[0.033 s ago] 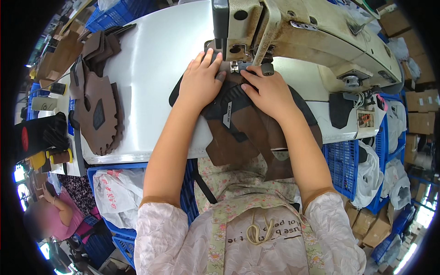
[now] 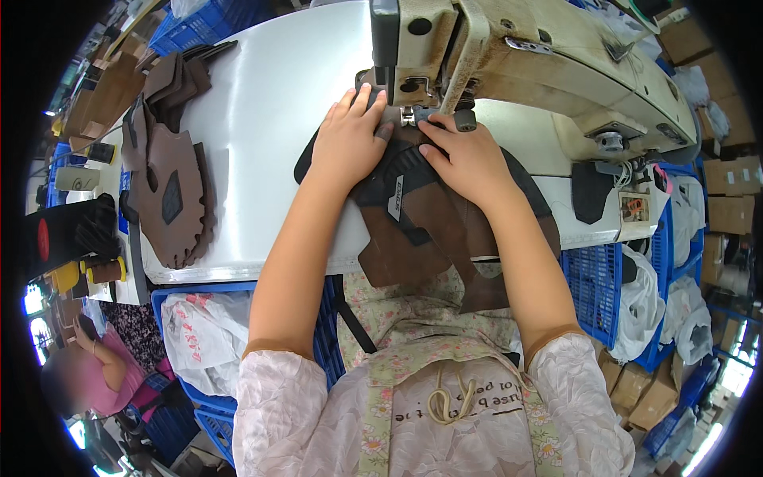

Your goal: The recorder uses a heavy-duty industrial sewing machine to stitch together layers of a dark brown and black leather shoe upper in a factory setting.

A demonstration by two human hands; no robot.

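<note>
A brown and black shoe upper [image 2: 393, 250] with a small pale label lies under the sewing machine [image 2: 556, 67], its near end hanging over the table edge toward my lap. My left hand [image 2: 346, 147] rests flat on its far left part, fingers stretched forward and slightly apart. On the right, my right hand [image 2: 477, 167] lies on the upper; thumb and forefinger are apart and point at the presser foot [image 2: 408, 116]. Its other fingers are mostly hidden. Both hands are close beside the foot; the needle itself is too small to make out.
Brown cut pieces [image 2: 171, 191] are stacked on the white table [image 2: 262, 159] at the left. A black piece [image 2: 589, 193] lies at the right end. Blue crates [image 2: 592, 274] with plastic bags stand below. Another person [image 2: 99, 362] sits at the lower left.
</note>
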